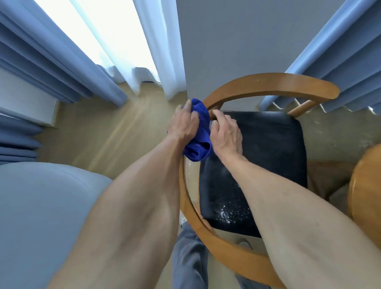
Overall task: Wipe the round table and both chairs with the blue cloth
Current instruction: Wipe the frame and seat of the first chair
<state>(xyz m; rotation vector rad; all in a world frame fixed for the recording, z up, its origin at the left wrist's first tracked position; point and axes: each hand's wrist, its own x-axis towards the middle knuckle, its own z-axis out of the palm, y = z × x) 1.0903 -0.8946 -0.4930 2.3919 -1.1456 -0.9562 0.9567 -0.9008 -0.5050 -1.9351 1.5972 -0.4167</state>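
Note:
A wooden chair with a curved armrest rail (270, 83) and a dark seat cushion (266, 161) stands below me. White specks lie on the near part of the cushion. My left hand (183, 123) grips the bunched blue cloth (199, 133) against the left side of the rail. My right hand (226, 135) is just right of the cloth with curled fingers, touching it and the rail beside the cushion. At the far right edge, part of the round wooden table (373, 182) shows.
A grey-blue upholstered surface (38, 213) fills the lower left. Blue curtains (35, 54) and white sheers hang at the left, more blue curtains (355, 53) at the right, a grey wall between. My grey trouser legs (189, 266) stand on the light wooden floor.

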